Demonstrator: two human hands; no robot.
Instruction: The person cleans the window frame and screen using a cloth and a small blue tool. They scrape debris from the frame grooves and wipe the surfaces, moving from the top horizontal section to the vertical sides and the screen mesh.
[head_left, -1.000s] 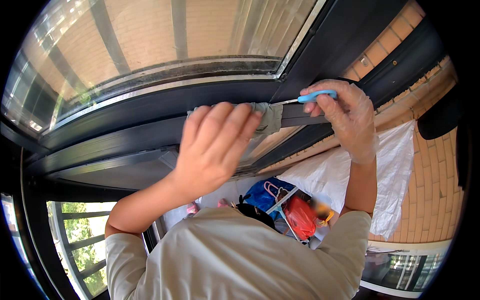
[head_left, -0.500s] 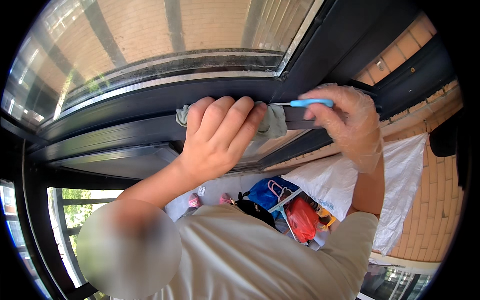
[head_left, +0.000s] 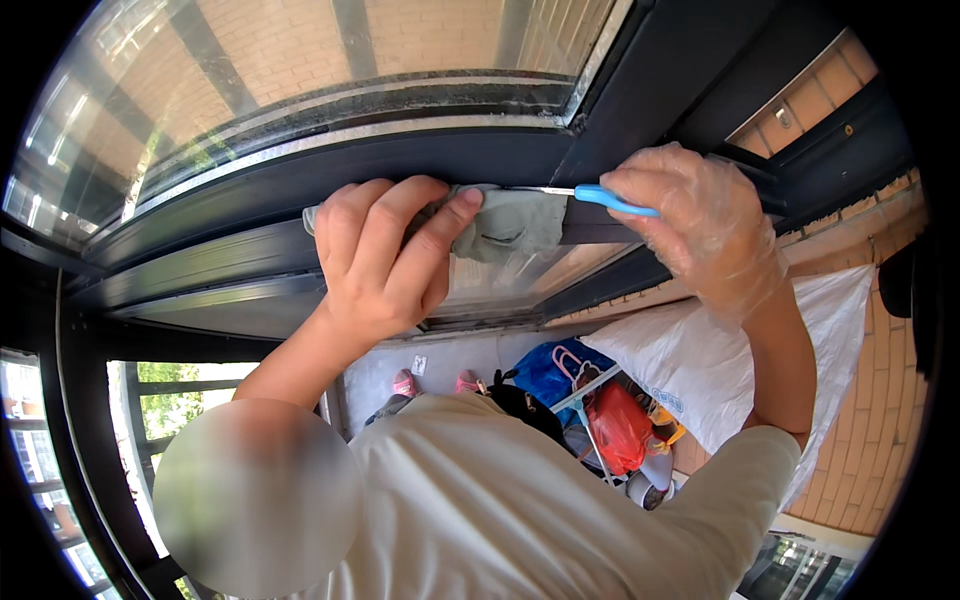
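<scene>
Here, at a dark frame (head_left: 350,160) below a window (head_left: 300,55), you have both hands near each other, the left hand (head_left: 375,275) bare on a grey-green cloth (head_left: 515,222), the right hand (head_left: 700,215), in a clear glove, on a blue-handled tool (head_left: 615,202). Should the handle turn inside that loose, slick plastic, the thin shaft could skid and scratch the frame's finish; too hard a push leftward might jab your bare left fingertips, which lie almost in line with it. The cloth could slip or bunch if your left hand slackens, since its right end hangs loose, and a dropped tool might land around the red bag (head_left: 618,425) below. The cloth lies over the frame's edge beneath your curled left fingers, which grip its left part, the rest spreading past them toward the tool. Your right thumb and fingers are closed on the handle, the shaft reaching left along the cloth's upper edge; where its tip ends cannot be told.
</scene>
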